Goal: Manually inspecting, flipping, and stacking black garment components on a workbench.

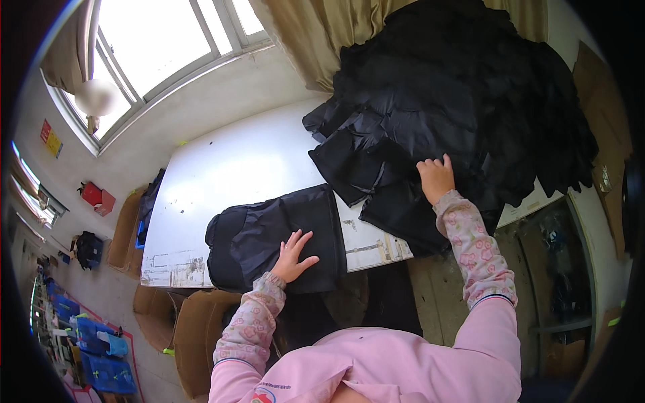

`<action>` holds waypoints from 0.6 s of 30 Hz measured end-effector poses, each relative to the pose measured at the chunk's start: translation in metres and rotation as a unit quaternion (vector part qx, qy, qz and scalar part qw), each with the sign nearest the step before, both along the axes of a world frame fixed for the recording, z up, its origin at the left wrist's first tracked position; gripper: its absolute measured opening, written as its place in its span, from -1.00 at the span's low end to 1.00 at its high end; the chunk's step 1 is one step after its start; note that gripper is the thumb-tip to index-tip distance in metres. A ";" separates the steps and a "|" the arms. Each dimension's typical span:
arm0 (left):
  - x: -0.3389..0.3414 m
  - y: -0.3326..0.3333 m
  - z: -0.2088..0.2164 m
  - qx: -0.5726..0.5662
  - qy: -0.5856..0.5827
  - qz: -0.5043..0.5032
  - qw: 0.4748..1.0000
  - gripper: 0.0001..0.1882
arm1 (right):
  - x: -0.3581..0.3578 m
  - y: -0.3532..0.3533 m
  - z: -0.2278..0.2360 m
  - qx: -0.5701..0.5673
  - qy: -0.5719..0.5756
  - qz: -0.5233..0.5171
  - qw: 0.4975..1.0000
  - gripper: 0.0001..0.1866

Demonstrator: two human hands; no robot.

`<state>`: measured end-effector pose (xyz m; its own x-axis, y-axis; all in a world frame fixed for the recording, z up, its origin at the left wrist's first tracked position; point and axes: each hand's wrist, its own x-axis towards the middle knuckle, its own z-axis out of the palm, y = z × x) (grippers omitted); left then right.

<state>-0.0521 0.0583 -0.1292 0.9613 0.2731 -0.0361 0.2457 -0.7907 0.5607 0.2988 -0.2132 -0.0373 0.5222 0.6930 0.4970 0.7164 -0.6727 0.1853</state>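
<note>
My left hand (pixel 293 257) lies with spread fingers on a folded black cloth piece (pixel 316 225), pressing it against the white tabletop (pixel 201 178). This piece is roughly rectangular, with a smoother panel in its middle, and hangs slightly over the table's near edge. Farther right, my right hand (pixel 437 178) rests at the near side of a large heap of black cloth pieces (pixel 463 87). Its fingers are partly bent and apart, with no cloth visible between them. Loose black pieces (pixel 356 161) spill from the heap toward the folded one.
Below the table's left end stand cardboard boxes (pixel 201 342). A window (pixel 154 40) and a gold curtain (pixel 302 33) are behind the table. Blue bins (pixel 107 369) stand on the floor at far left. A cardboard sheet (pixel 601 134) leans beside the heap. The table's near edge looks worn.
</note>
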 end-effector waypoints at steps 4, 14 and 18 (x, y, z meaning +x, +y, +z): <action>0.032 -0.006 0.067 -0.042 -0.179 -0.009 0.983 -0.11 | -0.054 -0.008 0.142 0.063 -0.112 0.093 0.987 -0.87; 0.067 -0.025 0.204 -0.400 -0.269 -0.182 0.857 -0.17 | -0.145 0.002 0.273 0.099 -0.196 0.302 0.927 -0.86; 0.047 -0.043 0.217 -0.254 -0.251 -0.268 0.895 -0.23 | -0.146 0.029 0.256 0.095 -0.158 0.347 0.920 -0.87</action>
